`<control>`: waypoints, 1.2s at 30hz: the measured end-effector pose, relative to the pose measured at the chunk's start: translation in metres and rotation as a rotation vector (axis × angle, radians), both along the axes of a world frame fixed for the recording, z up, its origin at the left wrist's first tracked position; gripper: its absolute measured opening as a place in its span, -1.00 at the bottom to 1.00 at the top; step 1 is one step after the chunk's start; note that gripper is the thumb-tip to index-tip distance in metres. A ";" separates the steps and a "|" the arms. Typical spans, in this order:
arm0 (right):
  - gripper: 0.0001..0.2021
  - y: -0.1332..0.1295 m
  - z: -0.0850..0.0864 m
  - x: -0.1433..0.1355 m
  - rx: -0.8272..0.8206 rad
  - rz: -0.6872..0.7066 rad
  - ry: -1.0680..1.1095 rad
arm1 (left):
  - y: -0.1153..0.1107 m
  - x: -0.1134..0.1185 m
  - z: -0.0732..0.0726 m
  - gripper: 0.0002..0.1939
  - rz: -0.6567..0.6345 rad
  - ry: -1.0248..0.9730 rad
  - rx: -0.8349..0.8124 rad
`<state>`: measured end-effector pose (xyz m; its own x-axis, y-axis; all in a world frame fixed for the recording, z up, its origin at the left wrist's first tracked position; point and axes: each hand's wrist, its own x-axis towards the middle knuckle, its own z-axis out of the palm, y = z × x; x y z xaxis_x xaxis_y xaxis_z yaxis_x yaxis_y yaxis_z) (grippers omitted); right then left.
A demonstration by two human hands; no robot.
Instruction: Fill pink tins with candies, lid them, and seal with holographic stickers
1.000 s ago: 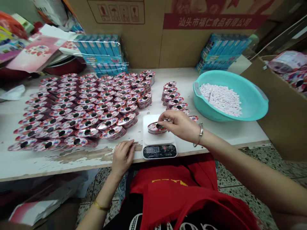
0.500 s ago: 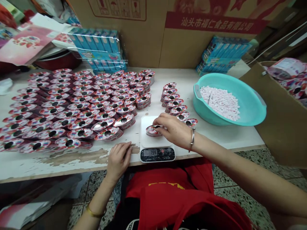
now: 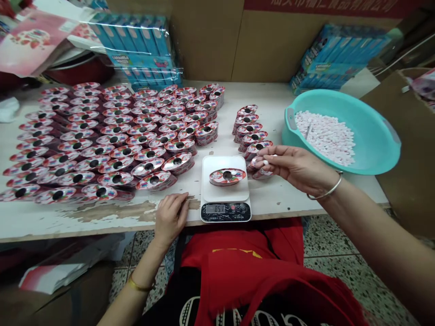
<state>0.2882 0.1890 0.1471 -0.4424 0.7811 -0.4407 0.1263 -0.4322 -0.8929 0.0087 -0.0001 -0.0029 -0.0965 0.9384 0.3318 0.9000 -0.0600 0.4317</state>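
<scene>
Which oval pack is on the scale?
The lone pack on the white scale; the large left group and short right row stand directly on the table.

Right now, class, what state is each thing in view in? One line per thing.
Scale: switched on, digits showing
Packet on the scale: resting on the pan, top hole uncovered
Right hand: raised, holding a small white piece
Left hand: resting at the table's edge
Basin: uncovered, partly filled
Packets at left: standing in rows
Blue packs: wrapped in clear film
Table: paint chipped in places
</scene>
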 end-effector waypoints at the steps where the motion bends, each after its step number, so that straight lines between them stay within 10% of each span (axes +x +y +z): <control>1: -0.88 -0.002 -0.002 0.000 0.014 0.017 -0.018 | 0.000 0.000 0.000 -0.76 -0.001 -0.001 -0.002; 17: -0.90 -0.025 -0.012 -0.063 0.311 0.198 0.007 | 0.000 -0.001 0.000 -0.75 -0.002 0.008 -0.018; 29: -0.74 -0.030 -0.007 -0.057 0.840 0.342 -0.285 | 0.000 -0.002 -0.001 -0.75 -0.002 -0.015 -0.010; 36: -0.72 -0.033 0.003 -0.056 0.882 0.337 -0.288 | 0.001 0.001 0.003 -0.76 0.007 -0.006 -0.007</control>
